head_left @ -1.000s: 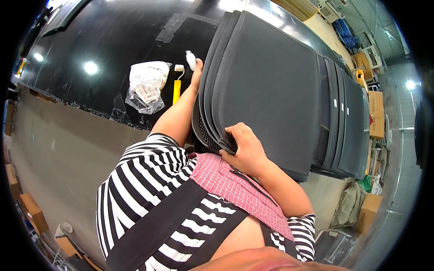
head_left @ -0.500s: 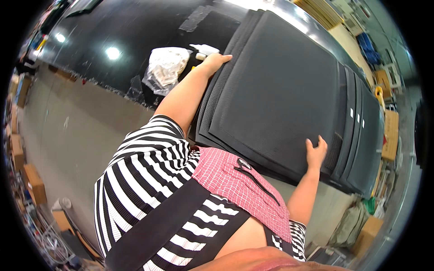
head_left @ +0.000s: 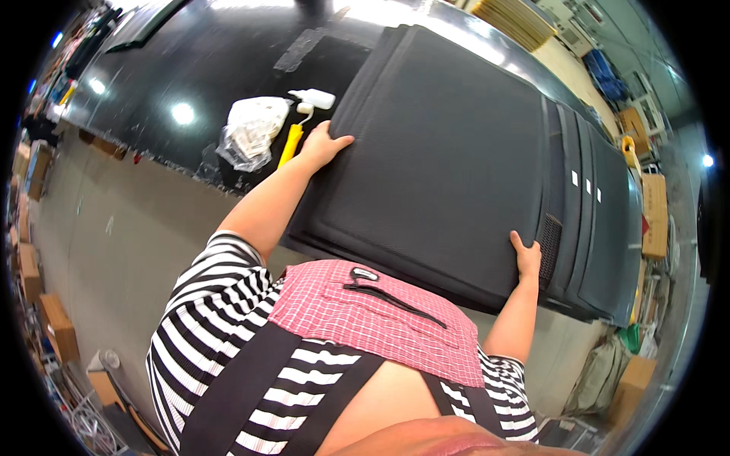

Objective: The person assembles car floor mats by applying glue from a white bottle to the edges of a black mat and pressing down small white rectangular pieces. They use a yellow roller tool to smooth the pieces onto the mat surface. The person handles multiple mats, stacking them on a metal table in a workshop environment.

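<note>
A large black mat [head_left: 441, 159], ribbed in texture with a raised border, lies on top of a stack of similar mats in front of me. My left hand [head_left: 325, 144] is closed on its left edge, thumb on top and fingers along the side. At the near right edge my right hand [head_left: 526, 257] grips the same mat, its thumb on the upper face; some fingertips are hidden. Close to my left hand lies a small roller with a yellow handle [head_left: 290, 144], and beyond it a white squeeze bottle [head_left: 313, 99].
A second pile of black mats [head_left: 608, 228] with white labels adjoins on the right. Left of the roller, a clear plastic bag of white pieces [head_left: 255, 129] lies on the shiny black table [head_left: 152, 76]. Cardboard boxes [head_left: 654, 220] stand beyond the right side.
The top mat now lies squarer over the stack, shifted left. My left hand has moved left and nearer with its edge, uncovering the yellow roller handle. My right hand has closed on the right edge.
</note>
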The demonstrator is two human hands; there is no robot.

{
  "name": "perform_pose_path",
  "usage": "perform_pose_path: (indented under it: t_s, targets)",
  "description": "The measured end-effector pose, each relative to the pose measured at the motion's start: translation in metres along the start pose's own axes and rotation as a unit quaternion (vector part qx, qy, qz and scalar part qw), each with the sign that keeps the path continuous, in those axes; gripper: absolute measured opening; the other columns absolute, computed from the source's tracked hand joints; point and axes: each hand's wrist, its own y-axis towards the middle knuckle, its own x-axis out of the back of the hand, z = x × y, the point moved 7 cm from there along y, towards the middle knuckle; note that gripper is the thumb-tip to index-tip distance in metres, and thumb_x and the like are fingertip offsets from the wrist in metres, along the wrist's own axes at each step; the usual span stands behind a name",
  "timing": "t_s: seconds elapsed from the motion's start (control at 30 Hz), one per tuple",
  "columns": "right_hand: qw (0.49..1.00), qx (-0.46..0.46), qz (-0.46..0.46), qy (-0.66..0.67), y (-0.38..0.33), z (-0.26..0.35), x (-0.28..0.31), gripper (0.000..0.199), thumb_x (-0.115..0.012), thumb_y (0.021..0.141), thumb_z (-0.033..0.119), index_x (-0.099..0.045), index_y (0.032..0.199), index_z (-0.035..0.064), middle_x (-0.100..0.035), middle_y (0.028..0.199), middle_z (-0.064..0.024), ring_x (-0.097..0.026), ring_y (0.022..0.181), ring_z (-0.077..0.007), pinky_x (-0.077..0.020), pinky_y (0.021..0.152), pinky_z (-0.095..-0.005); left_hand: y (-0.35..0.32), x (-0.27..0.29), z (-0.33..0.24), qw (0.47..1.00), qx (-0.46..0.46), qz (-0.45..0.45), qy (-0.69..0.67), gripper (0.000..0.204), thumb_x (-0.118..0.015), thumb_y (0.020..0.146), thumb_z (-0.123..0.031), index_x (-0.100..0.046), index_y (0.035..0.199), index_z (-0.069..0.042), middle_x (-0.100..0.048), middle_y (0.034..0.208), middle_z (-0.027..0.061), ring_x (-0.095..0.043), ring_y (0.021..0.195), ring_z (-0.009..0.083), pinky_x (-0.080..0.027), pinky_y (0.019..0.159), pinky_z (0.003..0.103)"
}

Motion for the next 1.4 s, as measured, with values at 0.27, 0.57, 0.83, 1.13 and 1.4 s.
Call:
perform_pose_path:
  t_s: [0.27, 0.57, 0.83, 1.13, 1.4]
  targets:
    - [0.999, 0.021, 0.033, -0.013, -0.012, 0.042, 0.022, 0.106, -0.087, 0.062, 0.063, -0.054, 0.128, -0.013, -0.065, 0.122, -0.0291, -0.067, 0.11, -0.0366, -0.0533, 0.094, -0.0409, 0.0, -0.009, -0.027, 0.986, 0.058, -0.047, 0.147, 0.086, -0.074, 0.077, -0.068, -0.066, 0.126, 0.003, -0.058, 0.136, 0.0259, -0.057, 0.126, 0.0403, -0.046, 0.107, 0.048]
    - [0.998, 0.044, 0.032, 0.033, 0.004, 0.015, 0.013, 0.107, -0.086, 0.064, 0.061, -0.05, 0.135, -0.0123, -0.062, 0.129, -0.0301, -0.062, 0.12, -0.039, -0.0491, 0.102, -0.0417, 0.023, -0.009, -0.043, 0.964, 0.117, 0.131, -0.199, 0.105, -0.087, 0.078, -0.035, -0.028, 0.153, 0.008, -0.047, 0.146, 0.0266, -0.054, 0.13, 0.032, -0.047, 0.105, 0.04]
    - [0.966, 0.062, 0.115, 0.222, 0.029, -0.019, 0.022, 0.072, -0.084, 0.082, 0.03, -0.051, 0.134, -0.0085, -0.065, 0.122, -0.0209, -0.065, 0.109, -0.0272, -0.0529, 0.093, -0.037, -0.009, -0.031, -0.085, 0.983, 0.047, 0.081, -0.161, 0.104, -0.088, 0.076, -0.03, -0.029, 0.153, 0.009, -0.048, 0.147, 0.0261, -0.052, 0.133, 0.0307, -0.045, 0.109, 0.039]
    - [0.952, -0.043, 0.192, 0.232, 0.055, -0.025, 0.025, 0.081, -0.071, 0.089, 0.058, -0.053, 0.136, -0.0065, -0.059, 0.133, -0.0201, -0.059, 0.121, -0.0329, -0.046, 0.104, -0.0435, -0.016, -0.043, -0.09, 0.998, 0.037, 0.053, -0.005, 0.094, -0.088, 0.076, -0.039, -0.04, 0.14, 0.01, -0.056, 0.136, 0.0293, -0.057, 0.127, 0.0383, -0.046, 0.107, 0.042]
    - [0.986, 0.015, 0.102, 0.127, 0.022, 0.015, 0.029, 0.079, -0.079, 0.084, 0.049, -0.056, 0.132, -0.0097, -0.065, 0.123, -0.0224, -0.065, 0.111, -0.0313, -0.0525, 0.094, -0.0389, -0.048, -0.039, -0.089, 0.987, -0.037, -0.097, 0.126, 0.077, -0.081, 0.082, -0.044, -0.053, 0.137, 0.002, -0.047, 0.144, 0.0249, -0.057, 0.123, 0.0388, -0.046, 0.105, 0.043]
